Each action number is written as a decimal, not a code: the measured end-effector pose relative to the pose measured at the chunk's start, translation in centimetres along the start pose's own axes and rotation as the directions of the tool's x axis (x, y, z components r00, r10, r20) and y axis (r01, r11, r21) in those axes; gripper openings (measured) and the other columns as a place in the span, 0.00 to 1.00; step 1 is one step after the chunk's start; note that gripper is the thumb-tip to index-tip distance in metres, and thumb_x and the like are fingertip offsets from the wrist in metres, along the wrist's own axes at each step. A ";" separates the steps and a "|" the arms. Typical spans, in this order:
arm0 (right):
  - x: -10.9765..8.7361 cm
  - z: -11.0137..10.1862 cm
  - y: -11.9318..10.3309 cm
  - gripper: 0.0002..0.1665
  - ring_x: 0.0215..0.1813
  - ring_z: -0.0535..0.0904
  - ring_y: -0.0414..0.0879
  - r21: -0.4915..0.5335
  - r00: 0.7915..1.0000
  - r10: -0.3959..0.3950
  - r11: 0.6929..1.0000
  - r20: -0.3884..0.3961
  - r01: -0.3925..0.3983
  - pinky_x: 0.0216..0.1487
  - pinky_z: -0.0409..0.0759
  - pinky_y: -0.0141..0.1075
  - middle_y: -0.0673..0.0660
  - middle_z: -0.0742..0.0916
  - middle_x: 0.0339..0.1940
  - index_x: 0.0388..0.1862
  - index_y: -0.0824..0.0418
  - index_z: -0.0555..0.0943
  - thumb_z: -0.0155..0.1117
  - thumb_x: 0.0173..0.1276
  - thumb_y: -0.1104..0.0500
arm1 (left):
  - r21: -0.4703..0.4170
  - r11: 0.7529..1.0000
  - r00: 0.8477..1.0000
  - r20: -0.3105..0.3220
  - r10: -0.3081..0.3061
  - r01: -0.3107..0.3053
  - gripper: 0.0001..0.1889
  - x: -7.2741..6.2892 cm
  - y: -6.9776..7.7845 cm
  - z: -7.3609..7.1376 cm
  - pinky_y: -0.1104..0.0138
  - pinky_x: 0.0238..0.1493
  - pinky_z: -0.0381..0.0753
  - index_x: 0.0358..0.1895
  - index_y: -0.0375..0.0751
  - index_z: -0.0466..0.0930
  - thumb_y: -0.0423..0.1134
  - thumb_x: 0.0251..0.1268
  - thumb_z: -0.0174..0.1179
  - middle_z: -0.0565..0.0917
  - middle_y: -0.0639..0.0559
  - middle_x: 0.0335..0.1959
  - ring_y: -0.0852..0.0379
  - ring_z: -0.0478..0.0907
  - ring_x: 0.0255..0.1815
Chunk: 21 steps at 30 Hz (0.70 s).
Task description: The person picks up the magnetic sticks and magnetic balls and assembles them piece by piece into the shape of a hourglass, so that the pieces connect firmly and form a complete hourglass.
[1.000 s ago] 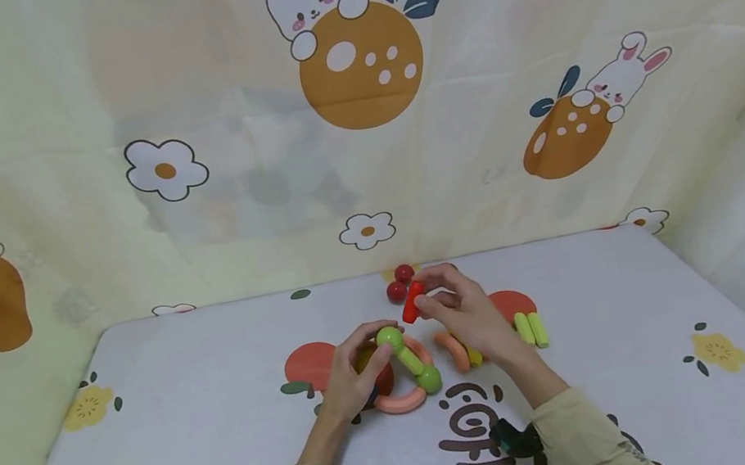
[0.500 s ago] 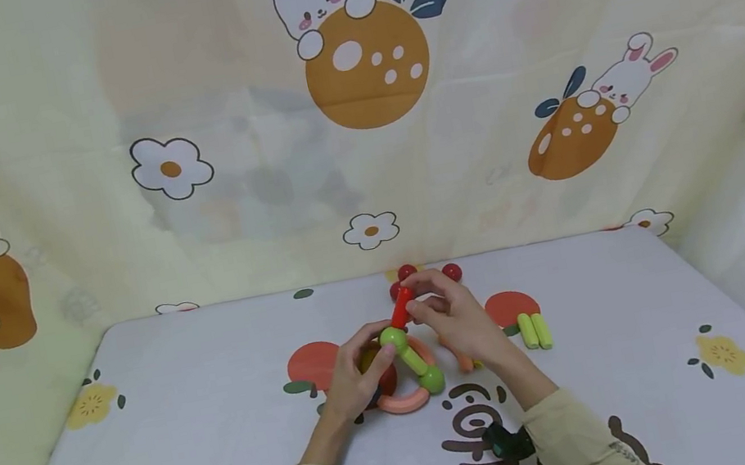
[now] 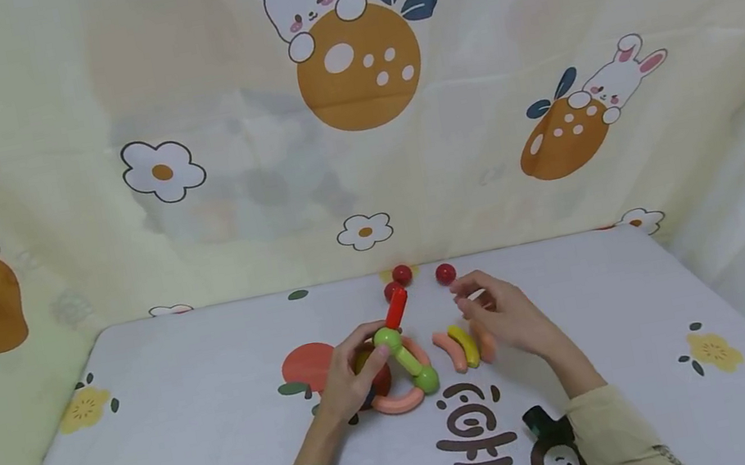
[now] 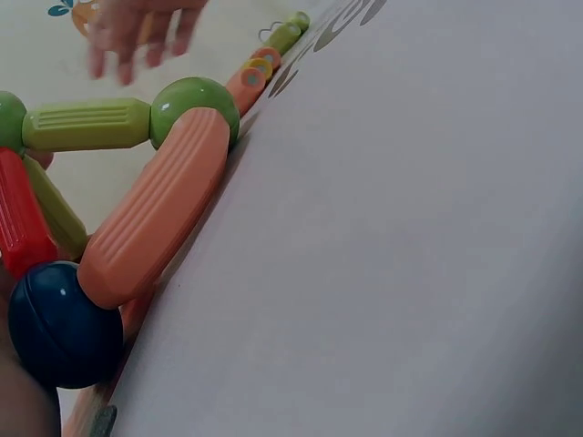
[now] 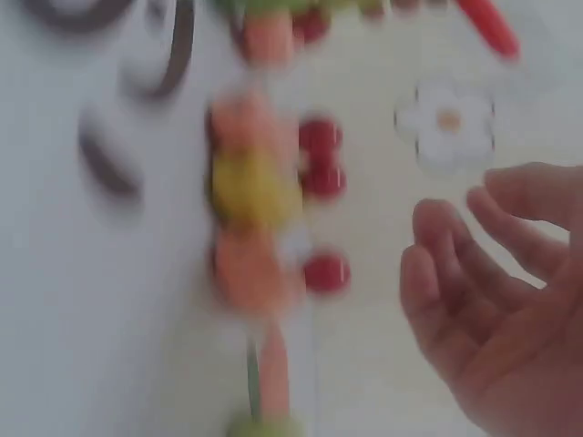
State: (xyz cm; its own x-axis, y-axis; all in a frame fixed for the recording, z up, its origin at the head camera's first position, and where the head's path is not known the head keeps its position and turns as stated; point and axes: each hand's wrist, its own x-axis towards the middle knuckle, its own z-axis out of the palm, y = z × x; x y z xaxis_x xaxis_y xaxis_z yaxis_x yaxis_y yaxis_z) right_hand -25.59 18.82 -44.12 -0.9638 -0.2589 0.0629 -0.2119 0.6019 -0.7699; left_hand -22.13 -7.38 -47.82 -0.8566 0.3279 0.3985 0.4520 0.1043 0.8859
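Note:
My left hand (image 3: 348,382) grips a toy frame of balls and rods low over the table, thumb and fingers around its upper green ball (image 3: 386,340). A straight red rod (image 3: 397,309) sticks up from that ball, tilted to the right. Light green rods, a second green ball (image 4: 193,111), a curved salmon rod (image 4: 164,209) and a dark blue ball (image 4: 66,323) make up the near side in the left wrist view. My right hand (image 3: 510,316) hovers off to the right, fingers loosely bent and holding nothing; the right wrist view (image 5: 510,300) is blurred.
Two curved salmon rods (image 3: 449,352) with a yellow rod (image 3: 464,345) between them lie right of the frame. Red balls (image 3: 445,274) sit near the table's back edge. Light green rods (image 4: 290,32) lie beyond the curved ones. A printed curtain (image 3: 252,229) hangs behind.
My right hand brought the red rod down to the upper green ball, let go of it and drew away to the right. The left hand keeps its grip on the frame.

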 end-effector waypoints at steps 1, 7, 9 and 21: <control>-0.1 -0.7 0.5 0.16 0.46 0.79 0.53 -0.046 1.000 0.012 0.999 0.000 -0.012 0.45 0.79 0.40 0.59 0.81 0.50 0.56 0.56 0.73 0.54 0.72 0.55 | 0.008 1.000 1.000 0.006 0.000 -0.001 0.17 0.0 0.1 0.0 0.61 0.54 0.76 0.57 0.33 0.74 0.30 0.66 0.49 0.82 0.39 0.48 0.55 0.75 0.49; -1.1 -4.7 3.1 0.19 0.49 0.75 0.53 -0.178 0.996 0.074 0.982 0.055 -0.063 0.45 0.77 0.40 0.61 0.80 0.51 0.57 0.61 0.73 0.53 0.72 0.54 | 0.074 0.997 0.997 0.074 -0.020 0.014 0.18 0.0 0.4 -0.5 0.59 0.57 0.74 0.58 0.33 0.73 0.31 0.67 0.50 0.81 0.41 0.51 0.53 0.75 0.51; -1.5 -5.7 3.7 0.20 0.49 0.74 0.53 -0.185 0.991 0.094 0.980 0.097 -0.075 0.44 0.76 0.39 0.60 0.80 0.51 0.57 0.62 0.73 0.53 0.72 0.53 | 0.096 0.995 0.995 0.092 -0.037 0.028 0.17 0.0 0.6 -0.8 0.55 0.58 0.74 0.58 0.35 0.74 0.32 0.67 0.51 0.81 0.42 0.51 0.52 0.75 0.52; -3.1 -8.4 6.9 0.22 0.45 0.77 0.51 -0.166 0.960 0.203 0.971 0.191 -0.172 0.43 0.77 0.40 0.63 0.78 0.50 0.59 0.63 0.70 0.53 0.71 0.53 | 0.172 0.968 0.954 0.205 -0.217 0.183 0.18 0.3 -1.0 -2.5 0.60 0.51 0.75 0.57 0.50 0.75 0.42 0.64 0.58 0.80 0.51 0.50 0.48 0.74 0.50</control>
State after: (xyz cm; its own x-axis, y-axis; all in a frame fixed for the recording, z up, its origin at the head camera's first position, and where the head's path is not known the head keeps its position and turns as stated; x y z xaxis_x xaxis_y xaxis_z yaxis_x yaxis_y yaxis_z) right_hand -25.43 30.15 -44.28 -0.9379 -0.2709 -0.2168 -0.0669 0.7542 -0.6533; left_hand -23.48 -9.73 -47.99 -0.8647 0.4827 0.1390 0.3232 0.3230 0.8895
